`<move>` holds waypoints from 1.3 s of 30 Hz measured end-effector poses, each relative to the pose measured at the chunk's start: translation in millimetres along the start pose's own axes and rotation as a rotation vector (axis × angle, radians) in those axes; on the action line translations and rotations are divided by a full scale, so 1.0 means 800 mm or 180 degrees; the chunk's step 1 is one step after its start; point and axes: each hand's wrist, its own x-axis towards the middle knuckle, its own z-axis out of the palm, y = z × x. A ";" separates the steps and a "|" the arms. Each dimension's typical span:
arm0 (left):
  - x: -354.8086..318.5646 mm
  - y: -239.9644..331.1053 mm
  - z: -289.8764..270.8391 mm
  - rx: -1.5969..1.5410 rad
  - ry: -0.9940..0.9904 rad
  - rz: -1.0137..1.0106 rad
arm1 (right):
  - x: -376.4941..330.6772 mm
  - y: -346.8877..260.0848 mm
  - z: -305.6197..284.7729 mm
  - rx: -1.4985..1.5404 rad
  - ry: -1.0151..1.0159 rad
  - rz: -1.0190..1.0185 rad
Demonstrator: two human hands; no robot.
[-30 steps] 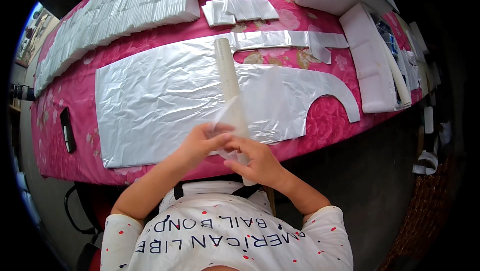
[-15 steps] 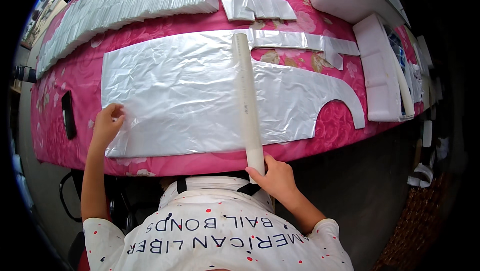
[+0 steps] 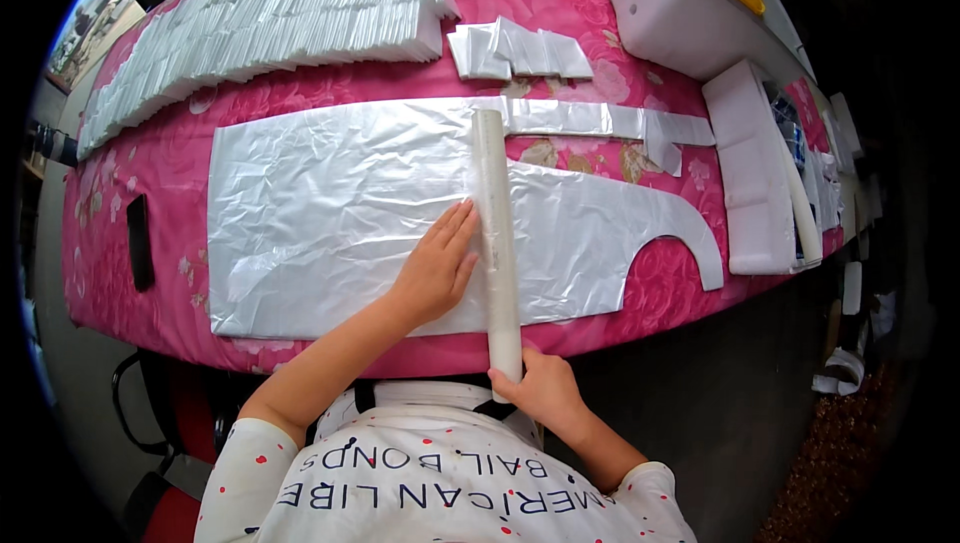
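Observation:
A silvery-white plastic apron lies spread flat, wrinkled, its curved neck end to the right and a folded strap strip along its far edge. Across it, from far to near, rests a pale plastic pipe. My right hand grips the pipe's near end, just past the table edge. Flat on the film just left of the pipe lies my left hand, fingers stretched out and close to the pipe; whether they touch it I cannot tell.
Long rows of folded plastic packets fill the far left, with a small pile beside them. White foam boxes stand on the right. A black phone lies at the left on the pink flowered tablecloth.
My left hand has moved from the apron's left edge rightward to beside the pipe, and its fingers have straightened. My right hand keeps its grip. The whole view has shifted slightly downward.

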 end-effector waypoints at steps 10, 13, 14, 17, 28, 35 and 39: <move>-0.003 0.001 0.014 0.1224 -0.0618 -0.0202 | 0.108 -0.018 -0.059 0.0194 -0.0252 -0.0460; -0.002 0.000 0.016 0.1374 -0.0656 -0.0168 | 0.196 -0.029 -0.075 0.0618 -0.0075 -0.0397; -0.001 0.001 0.017 0.1387 -0.0650 -0.0157 | 0.217 -0.038 -0.082 0.0784 0.0036 -0.0376; 0.001 0.003 0.015 0.1386 -0.0612 -0.0147 | 0.277 -0.048 -0.090 0.1996 -0.0104 -0.0237; 0.000 0.004 0.014 0.1463 -0.0658 -0.0220 | 0.377 0.035 -0.171 0.6164 -0.0003 -0.1118; 0.002 0.007 0.015 0.1418 -0.0635 -0.0180 | 0.361 0.187 -0.332 0.6461 0.1072 -0.1799; -0.002 0.005 0.013 0.1327 -0.0547 -0.0181 | 0.314 0.127 -0.357 0.6156 0.2572 -0.1386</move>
